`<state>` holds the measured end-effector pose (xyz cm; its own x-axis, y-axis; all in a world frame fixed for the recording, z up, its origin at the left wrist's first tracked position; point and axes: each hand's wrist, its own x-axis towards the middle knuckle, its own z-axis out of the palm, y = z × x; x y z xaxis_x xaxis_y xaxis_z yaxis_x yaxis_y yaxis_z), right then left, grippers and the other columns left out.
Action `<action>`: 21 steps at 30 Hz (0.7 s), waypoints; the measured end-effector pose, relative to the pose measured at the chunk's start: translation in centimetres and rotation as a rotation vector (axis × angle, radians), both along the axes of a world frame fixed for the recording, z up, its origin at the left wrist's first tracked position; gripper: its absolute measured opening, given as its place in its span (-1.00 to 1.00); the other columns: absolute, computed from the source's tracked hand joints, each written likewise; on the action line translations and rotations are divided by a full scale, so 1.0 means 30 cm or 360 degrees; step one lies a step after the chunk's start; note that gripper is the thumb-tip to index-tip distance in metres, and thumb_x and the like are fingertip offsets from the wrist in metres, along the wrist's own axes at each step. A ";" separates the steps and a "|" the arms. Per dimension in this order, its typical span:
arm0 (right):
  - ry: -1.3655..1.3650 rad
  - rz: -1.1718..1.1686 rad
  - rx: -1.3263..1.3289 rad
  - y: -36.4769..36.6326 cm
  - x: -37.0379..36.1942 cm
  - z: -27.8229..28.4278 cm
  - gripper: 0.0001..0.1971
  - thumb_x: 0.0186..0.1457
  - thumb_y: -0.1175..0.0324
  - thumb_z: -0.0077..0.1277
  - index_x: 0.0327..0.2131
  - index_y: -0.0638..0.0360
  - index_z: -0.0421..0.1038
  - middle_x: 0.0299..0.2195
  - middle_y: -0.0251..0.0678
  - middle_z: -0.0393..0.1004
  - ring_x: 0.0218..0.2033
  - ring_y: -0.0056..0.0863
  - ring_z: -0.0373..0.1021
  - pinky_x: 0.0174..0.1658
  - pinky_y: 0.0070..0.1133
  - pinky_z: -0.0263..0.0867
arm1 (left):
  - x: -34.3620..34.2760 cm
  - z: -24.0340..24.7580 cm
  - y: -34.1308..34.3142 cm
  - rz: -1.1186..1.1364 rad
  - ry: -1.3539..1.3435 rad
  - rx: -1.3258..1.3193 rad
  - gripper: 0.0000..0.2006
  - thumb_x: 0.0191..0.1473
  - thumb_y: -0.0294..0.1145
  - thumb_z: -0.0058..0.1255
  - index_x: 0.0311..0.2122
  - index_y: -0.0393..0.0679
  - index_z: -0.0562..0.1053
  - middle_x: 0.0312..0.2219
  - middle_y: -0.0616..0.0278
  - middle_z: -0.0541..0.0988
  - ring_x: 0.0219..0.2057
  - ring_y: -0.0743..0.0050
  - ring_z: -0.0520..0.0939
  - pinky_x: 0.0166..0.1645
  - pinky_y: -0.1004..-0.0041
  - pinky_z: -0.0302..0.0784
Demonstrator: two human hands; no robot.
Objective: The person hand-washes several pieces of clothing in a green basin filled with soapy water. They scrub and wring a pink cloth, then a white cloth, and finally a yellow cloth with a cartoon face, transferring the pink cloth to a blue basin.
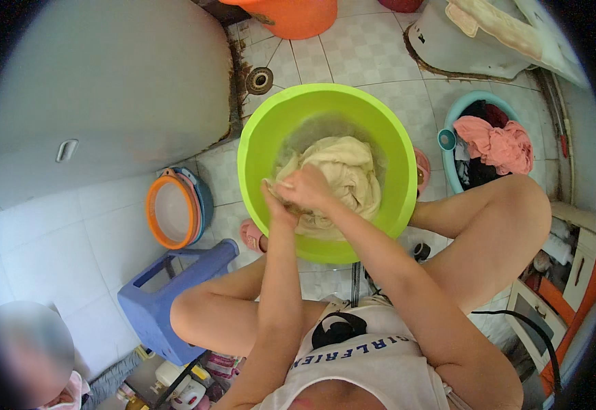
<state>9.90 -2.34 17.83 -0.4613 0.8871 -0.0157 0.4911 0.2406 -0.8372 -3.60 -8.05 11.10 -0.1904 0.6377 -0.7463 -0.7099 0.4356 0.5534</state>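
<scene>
A cream-coloured cloth (342, 171) lies bunched and wet in cloudy water inside a large lime-green basin (397, 205) between my knees. My right hand (308, 188) is closed on a fold of it near the basin's left side. Right beside it, my left hand (281, 207) grips the same edge of the cloth, its fingers partly hidden. Both hands meet above the bulk of the fabric, which is twisted into a loose coil.
A light-blue basin (454, 164) of clothes, a pink garment (493, 145) on top, stands at right. Left are leaning small basins (169, 210) and a blue plastic stool (164, 301). A grey cabinet-like appliance (120, 82), floor drain (259, 80) and orange tub (298, 17) lie beyond.
</scene>
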 end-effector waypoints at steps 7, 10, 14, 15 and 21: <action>0.0489 -0.0584 -0.0322 -0.105 0.098 0.023 -0.70 -0.07 0.11 0.03 -0.45 0.18 0.46 -0.46 -0.11 0.46 -0.44 -0.16 0.37 -0.33 -0.33 0.26 | 0.005 -0.194 0.061 -0.1562 0.1981 0.0213 -0.39 0.05 -0.04 -0.02 0.20 0.01 0.21 0.23 -0.04 0.09 0.28 -0.17 -0.05 0.16 -0.25 0.04; -0.0133 -0.1390 0.0268 -0.078 0.219 -0.069 -0.50 -0.09 0.15 0.10 -0.05 0.15 0.34 -0.03 -0.05 0.33 -0.04 -0.13 0.27 0.00 -0.26 0.17 | 0.271 -0.066 -0.034 -0.1523 0.2495 0.0412 -0.30 -0.05 -0.23 0.13 0.23 0.01 0.16 0.28 -0.09 -0.07 0.30 -0.30 -0.24 0.17 -0.29 0.01; -0.0407 -0.1368 0.0170 -0.129 0.214 -0.190 -0.30 -0.14 0.09 0.14 0.10 0.12 0.22 0.14 0.00 0.11 0.14 -0.02 0.05 0.15 -0.16 -0.05 | 0.279 -0.059 -0.047 -0.1509 0.2652 0.0327 -0.27 -0.07 -0.39 0.11 0.26 0.06 0.13 0.28 -0.14 -0.13 0.28 -0.42 -0.21 0.10 -0.39 0.02; -0.0425 -0.1314 0.0200 -0.116 0.207 -0.217 -0.28 -0.15 0.08 0.15 0.12 0.10 0.21 0.15 0.00 0.09 0.15 -0.02 0.04 0.16 -0.15 -0.07 | 0.287 -0.042 -0.011 -0.1622 0.2731 0.0205 -0.28 -0.06 -0.40 0.08 0.26 0.07 0.13 0.28 -0.14 -0.13 0.28 -0.40 -0.20 0.08 -0.40 0.03; -0.0591 -0.1147 0.0315 0.038 0.152 -0.331 -0.25 -0.17 0.03 0.16 0.14 0.04 0.19 0.10 0.02 0.13 0.13 -0.06 0.06 0.15 -0.14 -0.08 | 0.253 -0.120 0.139 -0.1759 0.2780 -0.0117 -0.36 -0.03 -0.35 0.01 0.22 -0.03 0.17 0.23 -0.18 0.06 0.25 -0.30 -0.03 0.09 -0.39 -0.07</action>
